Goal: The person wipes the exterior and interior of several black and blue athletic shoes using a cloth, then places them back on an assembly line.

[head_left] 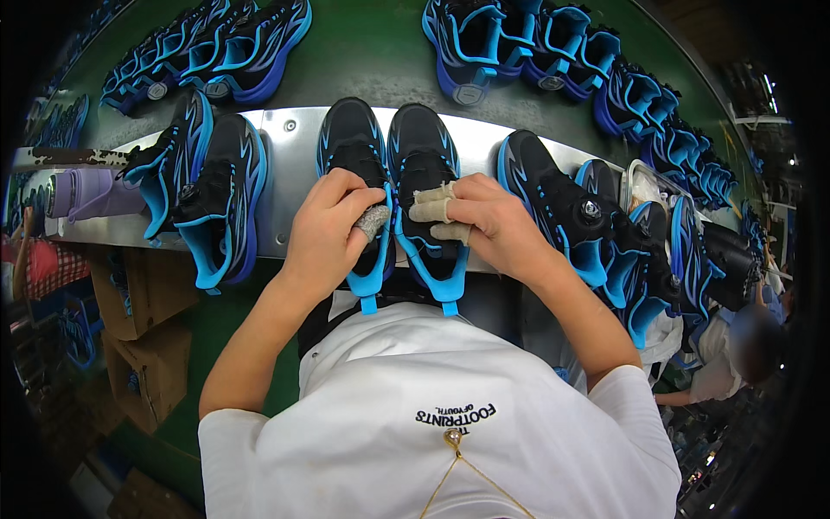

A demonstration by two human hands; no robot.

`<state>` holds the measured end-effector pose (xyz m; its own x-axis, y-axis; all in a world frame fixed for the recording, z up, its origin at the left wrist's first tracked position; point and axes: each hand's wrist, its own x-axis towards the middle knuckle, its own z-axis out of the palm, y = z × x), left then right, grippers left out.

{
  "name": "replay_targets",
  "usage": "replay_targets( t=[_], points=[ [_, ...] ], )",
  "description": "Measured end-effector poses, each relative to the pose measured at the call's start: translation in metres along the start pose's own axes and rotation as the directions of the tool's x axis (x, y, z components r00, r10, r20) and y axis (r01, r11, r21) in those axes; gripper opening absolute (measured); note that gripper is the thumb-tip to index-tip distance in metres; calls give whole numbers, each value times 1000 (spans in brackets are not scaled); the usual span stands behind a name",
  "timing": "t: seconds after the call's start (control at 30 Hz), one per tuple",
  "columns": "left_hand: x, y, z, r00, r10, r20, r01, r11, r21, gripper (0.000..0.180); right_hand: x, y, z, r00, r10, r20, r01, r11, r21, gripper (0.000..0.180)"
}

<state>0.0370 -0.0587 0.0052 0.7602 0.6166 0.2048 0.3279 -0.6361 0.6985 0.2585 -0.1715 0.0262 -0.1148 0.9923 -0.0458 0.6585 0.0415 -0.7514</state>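
Note:
Two black shoes with bright blue trim stand side by side on a metal shelf (pixel 294 156), toes pointing away from me. My left hand (pixel 333 225) rests on the left shoe (pixel 350 138) and pinches a small grey pad (pixel 373 221) against its collar. My right hand (pixel 484 221), with cloth tape wrapped around its fingers (pixel 437 208), grips the collar of the right shoe (pixel 422 151).
Another pair of the same shoes (pixel 212 186) lies left on the shelf, more pairs (pixel 596 233) crowd the right. Rows of shoes (pixel 519 43) ride a green belt (pixel 363 52) behind. Cardboard boxes (pixel 143 346) stand lower left. Another person (pixel 743 346) sits at right.

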Motion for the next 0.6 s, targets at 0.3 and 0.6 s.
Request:
replay_targets(
  t=[0.3, 0.6],
  points=[
    [0, 3, 3, 997, -41, -58, 40, 999, -15, 35, 5, 8, 6, 943, -331, -25, 326, 939, -110, 13],
    [-3, 14, 6, 989, -115, -98, 111, 993, -45, 38, 5, 13, -19, 958, -248, 141, 190, 924, 333, 34]
  ],
)
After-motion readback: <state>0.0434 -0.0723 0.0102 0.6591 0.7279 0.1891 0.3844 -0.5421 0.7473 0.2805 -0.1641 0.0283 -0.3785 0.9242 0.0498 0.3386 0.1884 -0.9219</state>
